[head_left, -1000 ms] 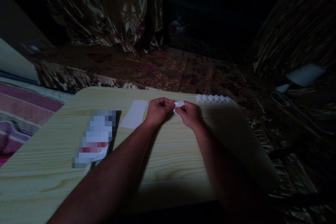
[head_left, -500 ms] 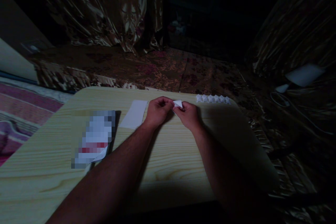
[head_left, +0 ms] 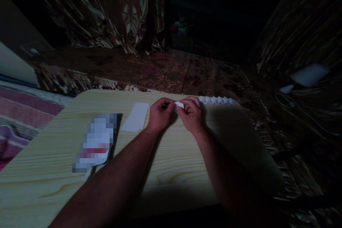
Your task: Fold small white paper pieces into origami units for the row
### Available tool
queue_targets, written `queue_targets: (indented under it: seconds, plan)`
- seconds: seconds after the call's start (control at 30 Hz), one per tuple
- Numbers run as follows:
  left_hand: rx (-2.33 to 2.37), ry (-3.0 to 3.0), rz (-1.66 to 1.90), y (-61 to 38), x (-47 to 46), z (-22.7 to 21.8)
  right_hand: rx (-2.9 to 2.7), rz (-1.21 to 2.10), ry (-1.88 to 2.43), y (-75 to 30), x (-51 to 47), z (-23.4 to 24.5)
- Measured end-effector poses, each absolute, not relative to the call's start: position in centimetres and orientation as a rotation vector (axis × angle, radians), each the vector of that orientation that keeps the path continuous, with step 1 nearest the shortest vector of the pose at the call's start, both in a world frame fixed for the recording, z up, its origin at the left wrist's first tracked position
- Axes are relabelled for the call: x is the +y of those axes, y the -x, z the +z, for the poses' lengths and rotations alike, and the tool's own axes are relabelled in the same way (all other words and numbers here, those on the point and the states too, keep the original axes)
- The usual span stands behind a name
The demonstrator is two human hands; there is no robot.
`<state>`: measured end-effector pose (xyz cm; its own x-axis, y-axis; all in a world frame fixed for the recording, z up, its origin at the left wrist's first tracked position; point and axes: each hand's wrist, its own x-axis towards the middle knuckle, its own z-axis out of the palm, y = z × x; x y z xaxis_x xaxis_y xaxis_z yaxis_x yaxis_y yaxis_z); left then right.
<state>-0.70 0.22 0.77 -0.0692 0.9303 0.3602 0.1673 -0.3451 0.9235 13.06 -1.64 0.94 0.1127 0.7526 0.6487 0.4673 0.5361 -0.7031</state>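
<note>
A small piece of folded white paper [head_left: 179,104] is held between my two hands, over the far part of the table. My left hand [head_left: 161,113] pinches its left end between thumb and fingers. From the other side, the thumb and curled fingers of my right hand [head_left: 192,114] close on it. Part of the paper is hidden by the fingers. Left of my left hand lies a stack of white paper strips or sheets [head_left: 136,115]. Just beyond my right hand, several small white folded paper pieces [head_left: 217,100] stand in a row near the far edge.
The light wooden table [head_left: 171,167] has rounded corners. On its left lies a flat object blurred by pixels [head_left: 97,139]. Behind are a patterned cloth-covered ledge [head_left: 160,67] and curtains [head_left: 133,10]. A white device with a cable [head_left: 310,74] sits at the right.
My right hand's fingers have shifted up and over the folded paper, which now shows less of its pointed shape. My left hand keeps its pinch with little movement.
</note>
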Motion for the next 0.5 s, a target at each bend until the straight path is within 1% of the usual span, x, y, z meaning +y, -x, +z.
queue_targets:
  seconds: [0.5]
  plan:
    - [1.140,-1.617,1.500,0.40,-0.32,1.28,-1.592,0.281,1.129,-13.00,-1.82,1.21]
